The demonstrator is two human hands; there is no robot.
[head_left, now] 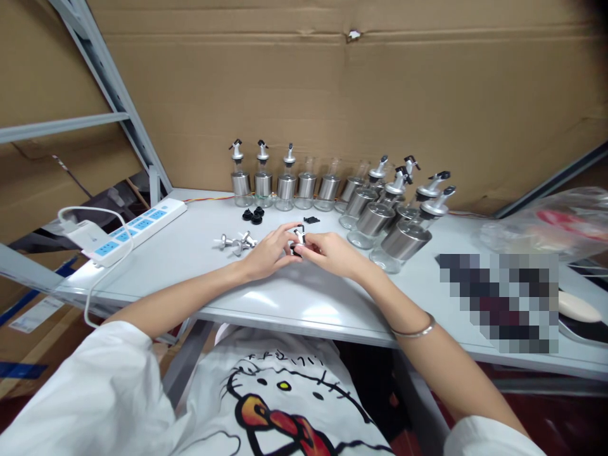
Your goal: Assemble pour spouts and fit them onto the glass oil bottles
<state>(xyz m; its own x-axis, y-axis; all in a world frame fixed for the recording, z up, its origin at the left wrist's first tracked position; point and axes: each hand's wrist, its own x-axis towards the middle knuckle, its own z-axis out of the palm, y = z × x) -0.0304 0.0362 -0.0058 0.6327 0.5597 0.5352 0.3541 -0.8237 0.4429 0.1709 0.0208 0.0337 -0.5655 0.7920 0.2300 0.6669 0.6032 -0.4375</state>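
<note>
Small silver-and-black pourer top mid-table, pinched in fingertip grips of L hand & R hand, bare strip of grey table to front edge, silver metallic pourers L, black round stoppers behind L hand, steel-banded clear glass bottles behind & R, white plastic power strip at L edge

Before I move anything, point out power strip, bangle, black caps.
Power strip (136,232), head view: middle of top.
Bangle (422,332), head view: lower edge of band.
Black caps (256,219), head view: front one's body.

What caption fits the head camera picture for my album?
Left hand and right hand meet around a pourer top near glass bottles.
</note>
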